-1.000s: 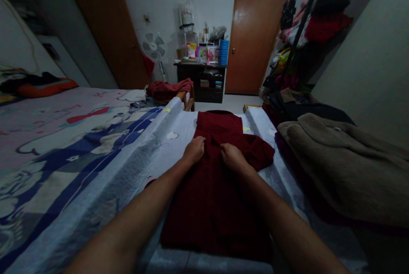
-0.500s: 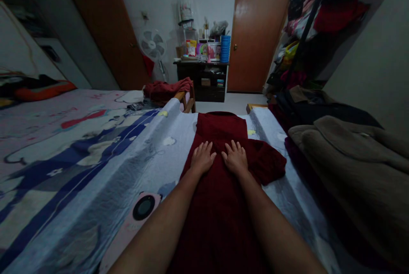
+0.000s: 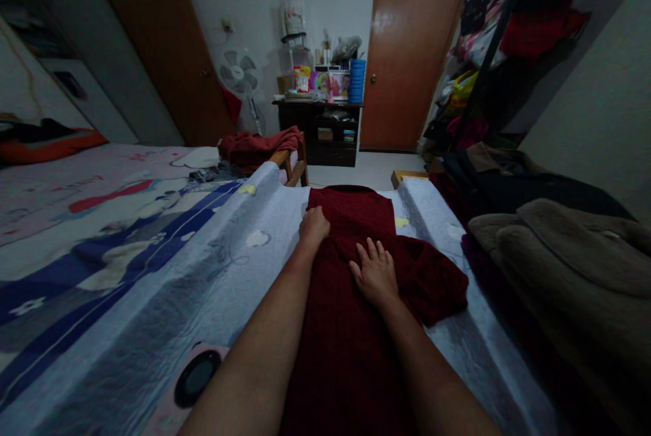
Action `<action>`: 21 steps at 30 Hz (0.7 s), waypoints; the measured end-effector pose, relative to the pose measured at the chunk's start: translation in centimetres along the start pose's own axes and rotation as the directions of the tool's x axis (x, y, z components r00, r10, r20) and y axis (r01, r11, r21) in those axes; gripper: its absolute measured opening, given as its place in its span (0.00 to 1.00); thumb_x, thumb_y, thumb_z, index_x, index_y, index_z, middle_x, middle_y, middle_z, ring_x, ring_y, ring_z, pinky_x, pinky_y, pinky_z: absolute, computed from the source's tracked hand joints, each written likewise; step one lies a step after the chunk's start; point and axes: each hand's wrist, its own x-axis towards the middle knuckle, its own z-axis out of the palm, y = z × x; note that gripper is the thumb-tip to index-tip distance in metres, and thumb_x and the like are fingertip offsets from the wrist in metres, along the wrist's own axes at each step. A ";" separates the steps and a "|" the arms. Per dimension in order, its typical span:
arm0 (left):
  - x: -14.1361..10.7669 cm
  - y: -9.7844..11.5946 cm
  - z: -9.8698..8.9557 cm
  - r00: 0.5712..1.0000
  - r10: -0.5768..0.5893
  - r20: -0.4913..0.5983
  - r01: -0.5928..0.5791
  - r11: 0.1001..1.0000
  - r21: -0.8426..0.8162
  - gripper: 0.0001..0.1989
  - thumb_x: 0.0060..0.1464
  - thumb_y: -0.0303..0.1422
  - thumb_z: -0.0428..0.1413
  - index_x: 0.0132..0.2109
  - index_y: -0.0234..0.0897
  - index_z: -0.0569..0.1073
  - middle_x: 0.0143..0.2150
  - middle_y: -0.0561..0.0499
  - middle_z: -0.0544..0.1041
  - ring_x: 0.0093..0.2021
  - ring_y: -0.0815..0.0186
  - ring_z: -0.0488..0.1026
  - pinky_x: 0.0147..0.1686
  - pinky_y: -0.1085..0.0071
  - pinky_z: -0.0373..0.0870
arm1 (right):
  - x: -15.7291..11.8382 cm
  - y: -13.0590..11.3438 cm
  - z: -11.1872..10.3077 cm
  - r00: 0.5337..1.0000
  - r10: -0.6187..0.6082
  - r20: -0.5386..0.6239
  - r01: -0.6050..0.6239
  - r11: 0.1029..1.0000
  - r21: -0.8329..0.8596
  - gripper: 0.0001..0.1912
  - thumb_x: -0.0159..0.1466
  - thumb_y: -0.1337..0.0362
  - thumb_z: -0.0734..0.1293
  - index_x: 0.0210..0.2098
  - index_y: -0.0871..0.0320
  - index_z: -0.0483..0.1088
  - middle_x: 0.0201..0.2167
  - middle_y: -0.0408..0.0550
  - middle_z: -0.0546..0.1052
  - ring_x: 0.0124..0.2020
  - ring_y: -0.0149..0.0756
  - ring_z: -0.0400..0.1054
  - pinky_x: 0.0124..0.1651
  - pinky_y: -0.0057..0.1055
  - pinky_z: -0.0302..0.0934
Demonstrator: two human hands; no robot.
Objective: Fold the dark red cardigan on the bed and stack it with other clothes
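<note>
The dark red garment (image 3: 346, 354) lies flat at lower centre, left side straight, one sleeve (image 3: 432, 283) jutting right, left hand (image 3: 314, 226) clamped on its edge, right hand (image 3: 377, 274) spread open.

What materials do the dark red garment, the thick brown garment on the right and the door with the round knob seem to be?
Dark red garment: soft, matt fabric, perhaps knit or corduroy; it creases softly, but the weave is unclear.
Brown garment: probably fleece or faux fur, with a dull, fuzzy surface and thick, rounded folds.
Door: wood or wood veneer, apparently varnished, being brown with a soft sheen.
</note>
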 end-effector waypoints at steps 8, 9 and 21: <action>0.2 -0.4 3.9 0.996 0.066 -0.066 -0.067 0.998 -0.013 0.24 0.57 0.23 0.44 0.60 0.32 0.66 0.64 0.37 0.65 0.65 0.56 0.60 0.62 0.58 0.58 | 0.4 0.1 0.2 1.000 0.010 -0.004 -0.010 1.000 0.026 0.28 0.68 0.50 0.56 0.65 0.53 0.59 0.69 0.52 0.53 0.69 0.51 0.42 0.66 0.49 0.40; 0.2 -0.5 4.1 0.995 0.076 -0.067 -0.077 0.997 -0.010 0.25 0.57 0.23 0.44 0.61 0.32 0.64 0.65 0.38 0.64 0.66 0.57 0.59 0.63 0.59 0.57 | 0.5 0.1 0.2 1.000 0.014 -0.007 -0.014 0.999 0.030 0.28 0.68 0.51 0.56 0.64 0.53 0.60 0.69 0.52 0.53 0.69 0.51 0.42 0.66 0.49 0.40; 1.7 -1.3 4.7 0.992 0.118 -0.053 -0.118 0.993 0.000 0.30 0.55 0.24 0.46 0.65 0.26 0.58 0.68 0.36 0.58 0.68 0.56 0.55 0.65 0.60 0.54 | 1.2 2.2 -0.8 0.988 0.037 -0.147 -0.004 0.976 0.216 0.18 0.66 0.67 0.57 0.52 0.61 0.71 0.56 0.54 0.72 0.57 0.40 0.64 0.62 0.34 0.54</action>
